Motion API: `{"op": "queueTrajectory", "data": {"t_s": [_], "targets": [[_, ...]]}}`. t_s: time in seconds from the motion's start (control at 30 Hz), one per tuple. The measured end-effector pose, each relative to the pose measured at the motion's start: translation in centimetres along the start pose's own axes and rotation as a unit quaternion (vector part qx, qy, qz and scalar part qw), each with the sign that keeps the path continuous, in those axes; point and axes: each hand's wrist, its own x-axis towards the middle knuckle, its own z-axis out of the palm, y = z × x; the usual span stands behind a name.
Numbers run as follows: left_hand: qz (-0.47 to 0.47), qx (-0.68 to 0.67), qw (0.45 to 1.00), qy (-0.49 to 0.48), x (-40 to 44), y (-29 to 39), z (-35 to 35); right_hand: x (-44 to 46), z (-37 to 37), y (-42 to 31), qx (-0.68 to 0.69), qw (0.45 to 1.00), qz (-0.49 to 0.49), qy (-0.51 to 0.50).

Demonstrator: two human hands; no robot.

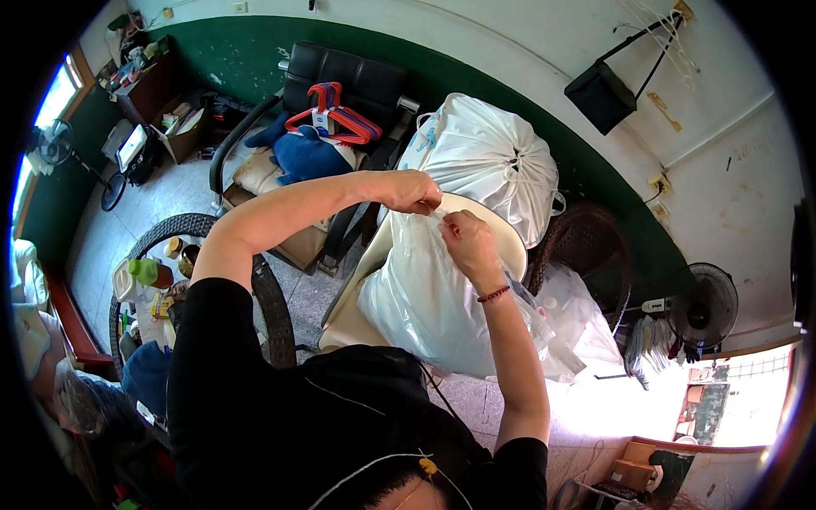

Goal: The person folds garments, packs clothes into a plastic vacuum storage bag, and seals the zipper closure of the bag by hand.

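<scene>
A large white plastic bag [425, 285], bulging with contents I cannot make out, rests on a cream-coloured chair [348, 310]. My left hand [410, 191] is closed on the bag's gathered top edge. Close beside it, my right hand [470, 246], with a dark red bead bracelet at the wrist, pinches the same plastic. The two hands are only a little apart. Just behind them stands a white drawstring sack [484, 157], its mouth pulled tight.
A black armchair [344, 81] holds red and blue hangers [336, 119] and a blue plush toy [310, 157]. At the right are a dark wicker chair [586, 242], a clear plastic bag [578, 319] and a fan [701, 310]. A round wicker-rimmed table [276, 314] stands at the left.
</scene>
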Motion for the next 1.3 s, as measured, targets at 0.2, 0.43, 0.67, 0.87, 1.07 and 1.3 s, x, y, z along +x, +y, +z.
{"op": "queueTrajectory", "data": {"t_s": [0.2, 0.43, 0.67, 0.87, 1.07, 1.3], "targets": [[-0.019, 0.013, 1.000, -0.019, 0.8, -0.2, 0.4, 0.5, 1.1, 0.5, -0.019, 0.998, -0.043, 0.038], [0.016, -0.007, 0.996, 0.090, -1.3, -2.2, 0.3, 0.3, 0.7, 0.8, 0.034, 0.999, -0.004, 0.031], [-0.036, -0.033, 0.999, 0.002, -2.0, -2.4, -1.0, 1.9, 2.2, -0.3, -0.029, 0.994, -0.089, 0.056], [-0.011, -0.036, 0.999, -0.021, -1.5, -3.4, -0.7, 2.4, 2.9, 0.3, -0.005, 0.998, -0.046, 0.050], [-0.013, -0.076, 0.996, 0.048, -3.2, -3.1, -1.0, 1.9, 1.6, 0.3, 0.064, 0.997, 0.035, 0.004], [-0.058, -0.089, 0.990, 0.096, -5.0, -3.9, -0.9, 3.6, 2.7, -1.6, -0.002, 0.996, -0.078, 0.047]]}}
